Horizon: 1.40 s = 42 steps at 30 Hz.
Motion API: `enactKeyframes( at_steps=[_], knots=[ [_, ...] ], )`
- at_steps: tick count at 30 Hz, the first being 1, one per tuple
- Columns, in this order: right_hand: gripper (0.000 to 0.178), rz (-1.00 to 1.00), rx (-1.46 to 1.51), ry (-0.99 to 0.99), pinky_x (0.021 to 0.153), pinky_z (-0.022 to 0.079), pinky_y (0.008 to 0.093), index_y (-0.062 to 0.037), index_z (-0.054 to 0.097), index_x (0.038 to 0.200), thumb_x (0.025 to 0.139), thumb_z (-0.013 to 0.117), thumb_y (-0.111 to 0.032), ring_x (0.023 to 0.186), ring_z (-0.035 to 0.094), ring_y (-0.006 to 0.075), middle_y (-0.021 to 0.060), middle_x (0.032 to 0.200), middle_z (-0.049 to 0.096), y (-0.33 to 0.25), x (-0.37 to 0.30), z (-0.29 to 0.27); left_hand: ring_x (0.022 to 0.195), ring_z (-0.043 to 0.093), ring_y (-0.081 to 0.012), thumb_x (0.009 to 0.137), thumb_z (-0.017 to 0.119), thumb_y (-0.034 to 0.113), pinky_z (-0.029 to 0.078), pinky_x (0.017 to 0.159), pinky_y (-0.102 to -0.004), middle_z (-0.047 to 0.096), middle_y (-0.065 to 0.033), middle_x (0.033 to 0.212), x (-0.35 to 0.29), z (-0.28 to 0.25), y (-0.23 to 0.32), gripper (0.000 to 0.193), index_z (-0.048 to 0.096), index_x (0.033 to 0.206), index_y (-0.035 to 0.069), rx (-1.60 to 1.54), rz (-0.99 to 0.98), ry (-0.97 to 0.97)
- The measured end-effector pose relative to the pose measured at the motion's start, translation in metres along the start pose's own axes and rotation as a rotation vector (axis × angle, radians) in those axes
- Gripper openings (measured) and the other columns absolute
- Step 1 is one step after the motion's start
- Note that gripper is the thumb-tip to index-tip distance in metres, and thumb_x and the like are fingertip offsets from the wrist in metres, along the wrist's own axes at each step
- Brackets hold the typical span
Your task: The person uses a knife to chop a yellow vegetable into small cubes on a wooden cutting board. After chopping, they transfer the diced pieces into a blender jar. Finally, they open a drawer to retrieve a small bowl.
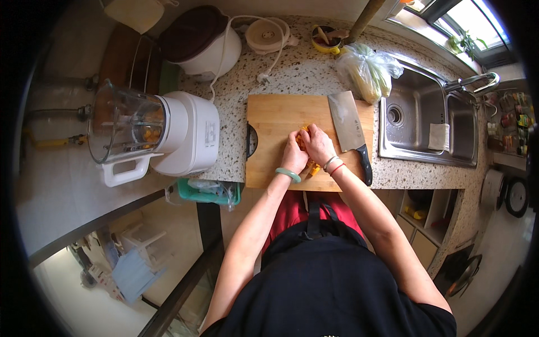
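Both of my hands are together over the wooden cutting board (pixel 275 115). My left hand (pixel 294 153), with a pale green bangle at its wrist, and my right hand (pixel 318 146) are cupped closed around chopped orange pieces (pixel 313 169). Some of these pieces show between the fingers and just below the hands; their exact kind is too small to tell. On the board's right side lies a cleaver (pixel 347 121), its black handle toward me. To the left stands a white blender (pixel 188 135); its clear jug (pixel 120 126) has more orange pieces inside.
A rice cooker (pixel 210 56) with a dark lid and a white cord stands at the back left. Behind the board's right corner is a plastic bag of pale green vegetables (pixel 368 76), beside the steel sink (pixel 415 84). A green bin (pixel 208 192) hangs below the counter's edge.
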State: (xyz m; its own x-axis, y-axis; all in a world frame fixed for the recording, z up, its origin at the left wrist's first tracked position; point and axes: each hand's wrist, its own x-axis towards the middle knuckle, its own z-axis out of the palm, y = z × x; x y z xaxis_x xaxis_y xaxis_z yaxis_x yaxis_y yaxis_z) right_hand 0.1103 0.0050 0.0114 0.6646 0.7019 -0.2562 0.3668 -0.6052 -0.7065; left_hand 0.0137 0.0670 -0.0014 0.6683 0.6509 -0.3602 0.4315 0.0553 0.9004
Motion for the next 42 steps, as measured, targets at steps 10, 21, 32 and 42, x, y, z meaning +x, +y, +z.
enactKeyframes(
  at_steps=[10, 21, 32, 42],
  knots=[
    [0.03, -0.019, 0.225, 0.113, 0.069, 0.049, 0.0496, -0.0021, 0.056, 0.095, 0.098, 0.053, -0.032, 0.083, 0.061, 0.0449, 0.0255, 0.084, 0.063, 0.011, -0.01, 0.0, 0.103, 0.061, -0.0188, 0.09, 0.064, 0.018, 0.053, 0.087, -0.0321, 0.063, -0.0105, 0.113, -0.006, -0.009, 0.003, 0.047, 0.05, 0.133, 0.004, -0.478, -0.059, -0.193],
    [0.026, 0.034, 0.339, 0.274, 0.067, 0.048, 0.0498, -0.0009, 0.055, 0.095, 0.099, 0.054, -0.027, 0.079, 0.06, 0.0458, 0.0259, 0.084, 0.063, -0.024, -0.034, 0.002, 0.096, 0.063, -0.0177, 0.104, 0.048, 0.034, 0.051, 0.086, -0.0309, 0.069, -0.0096, 0.104, -0.016, 0.017, 0.018, 0.038, 0.064, 0.11, 0.001, -0.436, -0.02, 0.239],
    [0.024, -0.069, 0.402, 0.272, 0.061, 0.048, 0.0442, -0.0014, 0.056, 0.093, 0.099, 0.056, -0.024, 0.069, 0.061, 0.0402, 0.0234, 0.078, 0.063, -0.084, -0.039, -0.025, 0.093, 0.059, -0.0114, 0.104, 0.052, 0.029, 0.049, 0.083, -0.0258, 0.066, -0.0042, 0.101, -0.028, -0.022, 0.067, 0.031, 0.064, 0.109, 0.001, -0.463, 0.042, 0.288],
    [0.03, -0.5, 0.525, 0.299, 0.068, 0.05, 0.046, 0.0019, 0.058, 0.094, 0.096, 0.058, -0.028, 0.081, 0.061, 0.0476, 0.0264, 0.087, 0.064, -0.259, 0.001, -0.052, 0.097, 0.06, -0.0159, 0.1, 0.055, 0.041, 0.049, 0.083, -0.0303, 0.066, -0.0093, 0.106, -0.023, -0.16, 0.19, 0.041, 0.062, 0.11, 0.001, -0.395, 0.322, 0.54]
  ],
)
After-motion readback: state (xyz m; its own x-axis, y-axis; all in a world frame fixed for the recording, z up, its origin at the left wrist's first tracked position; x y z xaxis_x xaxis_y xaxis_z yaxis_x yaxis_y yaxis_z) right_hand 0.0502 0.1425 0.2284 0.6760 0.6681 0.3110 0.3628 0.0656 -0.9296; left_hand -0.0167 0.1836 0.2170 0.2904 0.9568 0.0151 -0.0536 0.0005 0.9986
